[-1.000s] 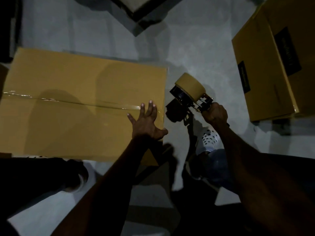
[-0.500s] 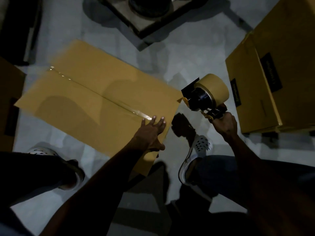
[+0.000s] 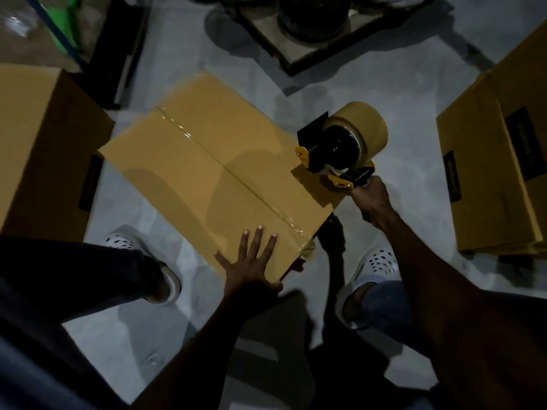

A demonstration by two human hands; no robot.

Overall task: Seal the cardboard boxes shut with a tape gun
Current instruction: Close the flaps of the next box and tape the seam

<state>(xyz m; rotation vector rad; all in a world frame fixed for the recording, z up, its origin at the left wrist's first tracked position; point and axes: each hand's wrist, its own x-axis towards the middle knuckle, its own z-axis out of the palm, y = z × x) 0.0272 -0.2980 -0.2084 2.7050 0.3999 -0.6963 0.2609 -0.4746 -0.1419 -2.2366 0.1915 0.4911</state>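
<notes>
A brown cardboard box (image 3: 189,161) stands on the grey floor between my feet, its top seam covered by a strip of clear tape (image 3: 225,170) that runs diagonally to the near corner. My left hand (image 3: 251,261) presses flat on the box top near that corner, fingers spread. My right hand (image 3: 371,199) grips the handle of a black and yellow tape gun (image 3: 340,146) with a tan tape roll, held above the box's right edge.
A second cardboard box (image 3: 44,149) stands at the left, and a stack of boxes (image 3: 497,173) at the right. A wooden pallet (image 3: 310,51) with dark round items lies beyond. My white shoes (image 3: 373,267) flank the box.
The box has turned clockwise under my left hand, so the taped seam now runs diagonally toward me. The tape gun has come closer, over the box's right edge.
</notes>
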